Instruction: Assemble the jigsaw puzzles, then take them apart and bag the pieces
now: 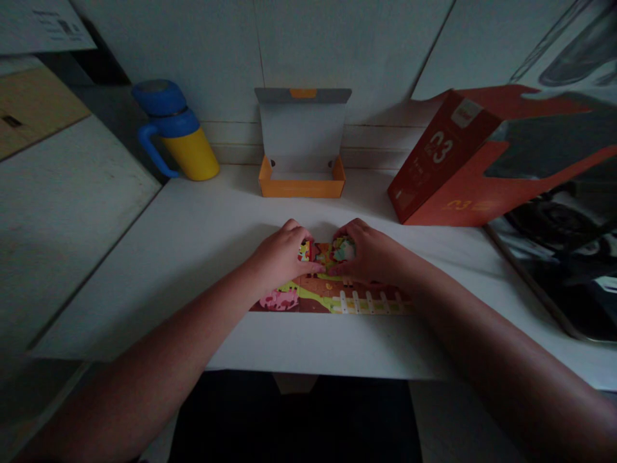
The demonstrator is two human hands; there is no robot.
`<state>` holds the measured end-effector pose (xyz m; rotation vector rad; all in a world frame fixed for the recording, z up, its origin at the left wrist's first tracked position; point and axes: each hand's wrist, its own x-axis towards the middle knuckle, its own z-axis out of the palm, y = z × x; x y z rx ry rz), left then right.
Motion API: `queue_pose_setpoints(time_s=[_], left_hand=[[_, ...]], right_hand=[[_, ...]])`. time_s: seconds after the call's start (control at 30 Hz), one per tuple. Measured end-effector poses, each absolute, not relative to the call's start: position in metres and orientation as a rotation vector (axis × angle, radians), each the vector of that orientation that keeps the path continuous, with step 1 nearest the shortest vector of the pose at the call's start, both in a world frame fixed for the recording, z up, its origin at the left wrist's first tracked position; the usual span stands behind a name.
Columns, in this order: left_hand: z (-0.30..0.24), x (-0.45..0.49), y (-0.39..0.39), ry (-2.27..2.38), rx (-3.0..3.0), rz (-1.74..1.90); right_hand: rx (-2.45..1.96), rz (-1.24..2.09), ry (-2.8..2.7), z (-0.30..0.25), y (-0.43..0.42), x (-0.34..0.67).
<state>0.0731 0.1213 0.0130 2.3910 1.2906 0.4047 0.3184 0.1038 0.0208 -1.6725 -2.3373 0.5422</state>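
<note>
A colourful jigsaw puzzle (332, 297) with a pink pig and a white fence lies flat on the white table (202, 231), partly hidden by both hands. My left hand (282, 256) rests on its upper left part, fingers curled and thumb pressing on a puzzle piece (306, 251). My right hand (369, 252) sits beside it on the upper right, fingers curled around another puzzle piece (343, 249). The two hands nearly touch over the middle of the puzzle.
An open orange box (301, 185) with a raised grey lid stands at the back. A blue and yellow flask (179, 132) is back left. A red carton (448, 161) leans at the right, with a dark glossy board (573, 257) beyond it.
</note>
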Motion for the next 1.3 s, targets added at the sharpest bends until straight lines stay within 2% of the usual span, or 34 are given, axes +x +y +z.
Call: queue_pose_setpoints(time_s=[0.33,0.73,0.97,1.13,1.3], left_hand=[[0.012,0.074,0.124,1.333,2.393,0.378],[0.013,0.069,0.125,1.234,2.086,0.591],[0.006,0.063,0.131,1.17,1.73,0.75],[0.012,0.057,0.131,1.251,1.928,0.962],[0.016,0.06,0.125,1.213,2.248,0.73]], right_hand=[[-1.751,0.637,-2.22,0.024,0.103,0.318],[-1.743,0.86,-2.162,0.037,0.102,0.321],[-1.679,0.781,-2.129,0.035,0.102,0.325],[-1.563,0.592,-2.034,0.032,0.103,0.327],[-1.589,0.518,-1.989,0.031,0.104,0.326]])
